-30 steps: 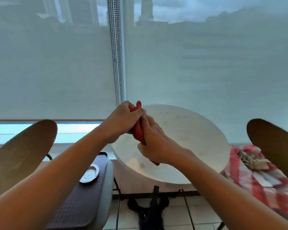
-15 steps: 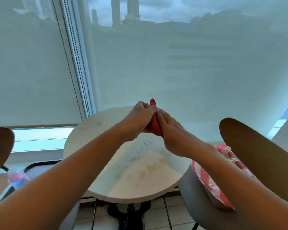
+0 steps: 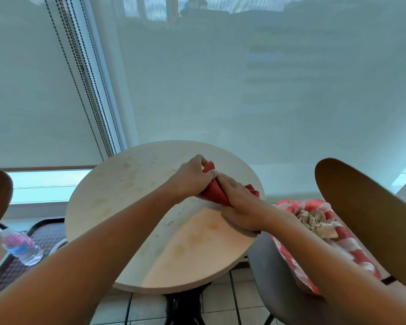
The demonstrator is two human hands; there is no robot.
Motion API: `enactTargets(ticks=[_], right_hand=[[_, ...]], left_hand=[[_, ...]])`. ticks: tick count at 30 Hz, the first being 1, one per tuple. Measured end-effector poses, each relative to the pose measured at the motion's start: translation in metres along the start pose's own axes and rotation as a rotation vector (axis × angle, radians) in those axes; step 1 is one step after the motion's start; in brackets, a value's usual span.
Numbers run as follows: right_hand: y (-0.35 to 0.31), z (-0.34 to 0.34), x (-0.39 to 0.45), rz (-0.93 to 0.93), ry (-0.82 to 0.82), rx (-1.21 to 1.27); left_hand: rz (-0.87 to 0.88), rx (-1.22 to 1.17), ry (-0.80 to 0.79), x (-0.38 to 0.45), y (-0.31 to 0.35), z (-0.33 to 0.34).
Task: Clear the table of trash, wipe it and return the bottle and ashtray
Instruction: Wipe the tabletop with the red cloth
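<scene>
A bunched red cloth [image 3: 215, 191], soft and creased, sits at the centre of the frame, held low over the right part of a round table [image 3: 131, 207]. The left hand [image 3: 192, 178] grips its upper end with fingers curled around the fabric. The right hand [image 3: 238, 202] clasps the lower part, fingers wrapped over the folds, and a red corner pokes out beyond its knuckles. The two hands touch each other over the cloth.

The tabletop is pale, smooth and stone-like, marked with yellowish stains and scattered crumbs. At the lower left of the frame a clear plastic water bottle [image 3: 21, 246] with a pink and blue label lies on its side on a dark textured chair seat [image 3: 45, 233]. At the right, a red-and-white plastic bag [image 3: 347, 242] holding crumpled trash [image 3: 314, 221] rests on a grey chair [image 3: 274, 277] with a curved wooden back. Behind the table hangs a translucent roller blind [image 3: 220, 90] with beaded cords at the upper left.

Compared with half a second ago, the hands have dropped closer to the tabletop, the cloth shows more of its folds, and the view has tilted down, showing more of the bottle.
</scene>
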State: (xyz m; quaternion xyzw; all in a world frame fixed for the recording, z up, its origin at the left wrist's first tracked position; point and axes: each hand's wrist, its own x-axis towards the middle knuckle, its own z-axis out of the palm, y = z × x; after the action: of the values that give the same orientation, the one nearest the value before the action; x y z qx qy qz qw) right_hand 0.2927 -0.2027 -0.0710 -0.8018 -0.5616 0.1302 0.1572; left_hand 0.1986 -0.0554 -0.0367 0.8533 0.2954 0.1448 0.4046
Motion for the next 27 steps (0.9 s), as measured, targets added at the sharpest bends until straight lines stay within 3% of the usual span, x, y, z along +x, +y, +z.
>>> enactTargets(ticks=[6,13,19,27], right_hand=[[-0.012,0.007,0.002,-0.062,0.006,-0.07],[-0.014,0.024,0.022,-0.035,-0.034,-0.198],[-0.029,0.037,0.057,0.093,-0.024,-0.239],[-0.084,0.062,0.088,0.074,-0.032,-0.237]], left_hand=[[0.131,0.253,0.096,-0.001,-0.033,-0.019],[0.287,0.256,0.209,-0.018,-0.07,-0.042],[0.256,0.232,0.255,-0.029,-0.106,-0.07],[0.297,0.189,0.266,-0.036,-0.133,-0.09]])
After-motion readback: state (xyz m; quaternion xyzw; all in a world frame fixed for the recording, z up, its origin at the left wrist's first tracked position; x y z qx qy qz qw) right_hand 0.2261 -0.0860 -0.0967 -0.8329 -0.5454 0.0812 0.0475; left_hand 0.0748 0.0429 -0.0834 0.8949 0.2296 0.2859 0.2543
